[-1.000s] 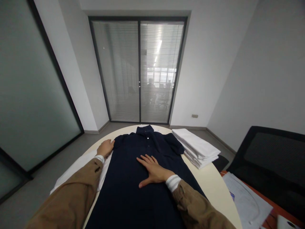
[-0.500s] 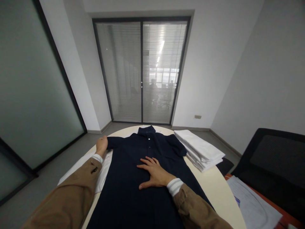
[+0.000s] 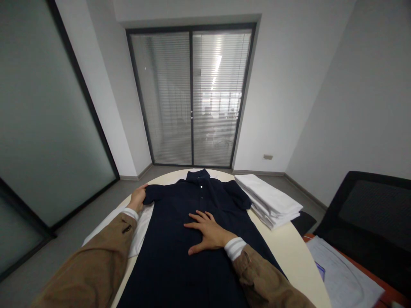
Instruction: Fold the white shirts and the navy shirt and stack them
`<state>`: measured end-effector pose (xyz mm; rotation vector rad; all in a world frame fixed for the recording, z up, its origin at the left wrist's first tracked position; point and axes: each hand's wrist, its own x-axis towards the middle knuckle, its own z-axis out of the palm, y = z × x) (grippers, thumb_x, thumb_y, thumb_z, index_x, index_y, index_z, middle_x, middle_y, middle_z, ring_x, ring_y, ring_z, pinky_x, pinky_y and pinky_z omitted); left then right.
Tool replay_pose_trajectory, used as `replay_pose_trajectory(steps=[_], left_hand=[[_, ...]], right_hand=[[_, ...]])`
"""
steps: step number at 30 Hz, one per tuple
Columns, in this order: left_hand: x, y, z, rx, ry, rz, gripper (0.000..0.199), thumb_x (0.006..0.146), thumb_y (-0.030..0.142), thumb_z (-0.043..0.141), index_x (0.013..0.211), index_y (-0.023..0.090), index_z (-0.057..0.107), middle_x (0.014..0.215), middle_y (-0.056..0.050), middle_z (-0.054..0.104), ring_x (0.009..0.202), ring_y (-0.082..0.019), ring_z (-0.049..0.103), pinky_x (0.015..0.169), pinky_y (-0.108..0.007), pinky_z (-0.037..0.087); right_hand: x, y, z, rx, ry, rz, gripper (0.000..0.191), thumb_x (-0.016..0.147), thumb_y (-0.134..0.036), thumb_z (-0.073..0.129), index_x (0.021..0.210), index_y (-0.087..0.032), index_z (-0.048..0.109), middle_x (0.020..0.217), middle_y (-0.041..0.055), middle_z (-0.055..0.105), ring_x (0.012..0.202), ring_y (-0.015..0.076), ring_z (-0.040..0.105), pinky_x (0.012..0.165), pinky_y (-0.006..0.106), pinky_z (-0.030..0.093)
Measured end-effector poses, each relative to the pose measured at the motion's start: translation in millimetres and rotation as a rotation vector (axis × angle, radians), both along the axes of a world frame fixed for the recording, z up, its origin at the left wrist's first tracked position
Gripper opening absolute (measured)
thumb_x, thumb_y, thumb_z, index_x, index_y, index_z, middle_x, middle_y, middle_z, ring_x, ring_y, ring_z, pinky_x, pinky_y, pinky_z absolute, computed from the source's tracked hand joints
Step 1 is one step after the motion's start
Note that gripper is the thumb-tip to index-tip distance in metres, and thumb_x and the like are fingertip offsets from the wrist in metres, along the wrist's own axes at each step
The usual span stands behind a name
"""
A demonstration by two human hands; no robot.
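Note:
A dark navy short-sleeved shirt (image 3: 173, 239) lies spread front side up, its collar at the far edge of the round cream table (image 3: 289, 252). At the end of its left sleeve, my left hand (image 3: 138, 199) has its fingers closed on the cloth edge. My right hand (image 3: 208, 233) rests flat on the chest below the buttons, fingers spread. White cloth (image 3: 139, 233) shows from beneath the shirt on the left. Folded white cloths (image 3: 269, 201) are stacked beside the right sleeve.
To the right stand a black mesh chair (image 3: 369, 214) and a red-brown surface (image 3: 390, 295) with white papers (image 3: 343, 273) on it. Beyond the table are glass doors (image 3: 192, 98) with blinds. A frosted glass panel (image 3: 51, 111) is at the left.
The fingers of my left hand have shifted slightly at the sleeve edge. My right hand stays nearly where it was on the shirt. The camera view has shifted a little.

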<state>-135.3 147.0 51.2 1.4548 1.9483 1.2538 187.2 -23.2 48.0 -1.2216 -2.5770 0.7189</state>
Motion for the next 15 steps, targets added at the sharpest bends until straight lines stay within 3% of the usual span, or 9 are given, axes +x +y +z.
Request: replay_pose_trajectory(steps=[4, 8, 12, 15], left_hand=[[15, -4, 15.1, 0.136, 0.045, -0.015, 0.052, 0.083, 0.010, 0.040, 0.131, 0.011, 0.062, 0.122, -0.013, 0.069, 0.112, -0.026, 0.065, 0.098, -0.039, 0.052], [48, -18, 27.7, 0.237, 0.151, -0.176, 0.053, 0.087, 0.006, 0.036, 0.129, 0.019, 0.064, 0.134, -0.005, 0.063, 0.126, -0.021, 0.057, 0.112, -0.033, 0.041], [84, -45, 21.2, 0.243, 0.509, -0.495, 0.057, 0.087, 0.004, 0.038, 0.134, 0.024, 0.061, 0.155, -0.002, 0.042, 0.139, -0.023, 0.045, 0.117, -0.036, 0.035], [102, -61, 7.7, 0.138, 0.589, -0.662, 0.050, 0.090, 0.014, 0.045, 0.138, 0.022, 0.058, 0.159, -0.006, 0.034, 0.144, -0.027, 0.037, 0.120, -0.041, 0.030]], right_hand=[[0, 0, -0.6, -0.003, -0.001, 0.002, 0.093, 0.066, -0.076, 0.072, 0.147, -0.040, 0.044, 0.164, 0.0051, 0.024, 0.151, 0.0379, 0.010, 0.117, 0.063, 0.000], [0, 0, -1.0, -0.003, -0.007, 0.000, 0.093, 0.066, -0.076, 0.072, 0.147, -0.040, 0.044, 0.164, 0.0052, 0.023, 0.151, 0.0379, 0.010, 0.117, 0.063, 0.000], [-1, -1, -2.0, 0.003, -0.011, -0.004, 0.093, 0.066, -0.076, 0.071, 0.147, -0.040, 0.044, 0.164, 0.0052, 0.023, 0.151, 0.0378, 0.010, 0.117, 0.063, 0.001], [0, -1, -2.7, 0.012, -0.011, -0.001, 0.093, 0.066, -0.077, 0.070, 0.147, -0.040, 0.044, 0.164, 0.0053, 0.024, 0.151, 0.0379, 0.010, 0.117, 0.063, 0.002]])
